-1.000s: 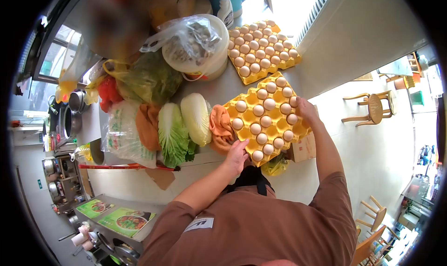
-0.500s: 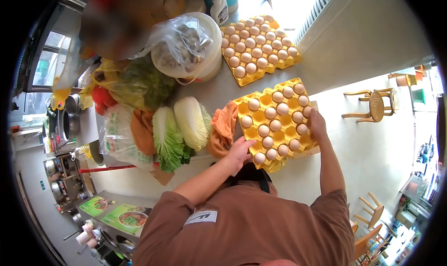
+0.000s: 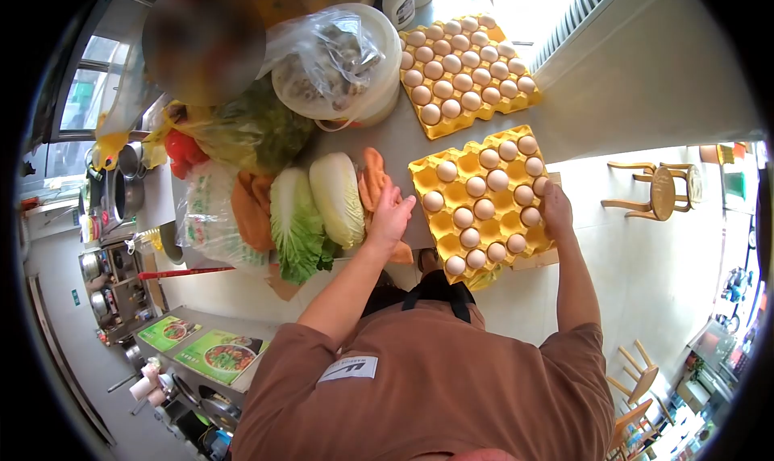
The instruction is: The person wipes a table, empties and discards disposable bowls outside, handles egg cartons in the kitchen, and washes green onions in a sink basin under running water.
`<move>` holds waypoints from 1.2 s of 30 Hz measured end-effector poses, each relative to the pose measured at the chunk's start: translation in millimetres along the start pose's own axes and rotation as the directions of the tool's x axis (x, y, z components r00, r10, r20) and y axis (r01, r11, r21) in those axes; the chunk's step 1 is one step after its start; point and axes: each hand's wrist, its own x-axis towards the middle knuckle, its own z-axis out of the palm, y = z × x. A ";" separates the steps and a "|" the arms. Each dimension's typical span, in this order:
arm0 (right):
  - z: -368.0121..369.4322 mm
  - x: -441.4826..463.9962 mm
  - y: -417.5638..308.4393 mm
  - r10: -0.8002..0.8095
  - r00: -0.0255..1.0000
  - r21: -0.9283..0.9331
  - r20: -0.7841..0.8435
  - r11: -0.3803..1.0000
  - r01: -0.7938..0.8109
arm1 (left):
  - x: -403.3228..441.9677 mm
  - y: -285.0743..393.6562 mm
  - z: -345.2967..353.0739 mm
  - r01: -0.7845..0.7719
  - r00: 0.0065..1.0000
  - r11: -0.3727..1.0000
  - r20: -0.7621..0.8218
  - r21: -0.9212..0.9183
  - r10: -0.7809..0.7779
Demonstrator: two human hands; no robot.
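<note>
A: Where's the front egg tray [image 3: 476, 191]?
B: At the counter's [image 3: 332, 142] front edge, its near part out past it, a cardboard box [image 3: 536, 259] showing below

A: And the hands?
B: The right hand [image 3: 556, 211] pinches the tray's right edge, next to an egg. The left hand [image 3: 393, 216] is apart from the tray, fingers out and slightly parted, over an orange cloth [image 3: 372, 179]. Whether it presses the cloth, I can't tell

A: What crowds that side?
B: The cloth sits between the tray and a pale cabbage [image 3: 337, 201], and a greener, leafy cabbage [image 3: 297, 219] lies right beside that one. Then comes a second orange cloth [image 3: 252, 211], against a clear plastic bag [image 3: 216, 219] with green print

A: Anything behind?
B: A rear egg tray [image 3: 470, 78], more fully loaded; the front one has several bare cups. A white bucket [image 3: 379, 82] with plastic over it stands left of the rear tray, and a pale upright panel [image 3: 645, 74] rises to its right. A yellowish bag of greens [image 3: 254, 134] bulges left of the bucket, and a spray bottle [image 3: 398, 1] stands behind it
</note>
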 end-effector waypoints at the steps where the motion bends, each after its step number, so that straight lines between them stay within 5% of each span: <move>1: -3.0 0.3 -0.4 0.004 1.000 -0.003 -0.003 1.000 -0.004 | 5.0 -8.9 -0.2 0.026 1.000 0.998 0.009 0.057 -0.026; 3: -11.2 4.0 -6.6 -0.063 0.998 -0.266 0.026 0.962 0.067 | 6.9 -9.5 6.8 0.049 0.998 0.992 0.022 0.114 -0.051; 5: -18.2 16.5 -24.8 -0.153 0.988 -0.357 -0.008 0.923 0.140 | 7.4 -4.9 14.4 -0.242 0.970 0.948 0.014 0.208 0.245; 6: -18.0 25.1 -37.2 -0.244 0.969 -0.444 -0.028 0.872 0.207 | 11.9 7.0 19.5 -0.254 0.966 0.935 0.007 0.247 0.260; 10: 8.0 93.5 -98.9 -0.668 0.719 -0.339 -0.191 0.732 0.590 | 62.9 46.5 36.7 -0.299 0.954 0.945 0.043 0.129 0.296; 13: 31.4 170.1 -145.0 -0.707 0.680 -0.342 -0.194 0.699 0.628 | 108.0 66.4 56.0 -0.227 0.973 0.973 -0.019 0.047 0.228; 15: 44.6 215.3 -175.6 -0.497 0.857 -0.511 -0.136 0.776 0.369 | 131.0 80.1 65.0 -0.236 0.971 0.971 -0.036 0.038 0.237; 21: 60.5 266.5 -221.0 0.003 0.998 -0.448 -0.060 0.893 -0.029 | 169.2 83.8 74.5 -0.251 0.956 0.932 0.084 -0.262 0.281; 30: 62.8 265.9 -224.8 0.029 0.994 -0.542 -0.107 0.836 -0.083 | 172.5 86.4 84.0 -0.287 0.955 0.916 -0.014 -0.281 0.295; 36: 45.1 212.3 -239.2 -0.045 0.979 -0.545 -0.201 0.836 -0.073 | 146.1 96.8 78.6 -0.223 0.963 0.912 0.066 -0.344 0.260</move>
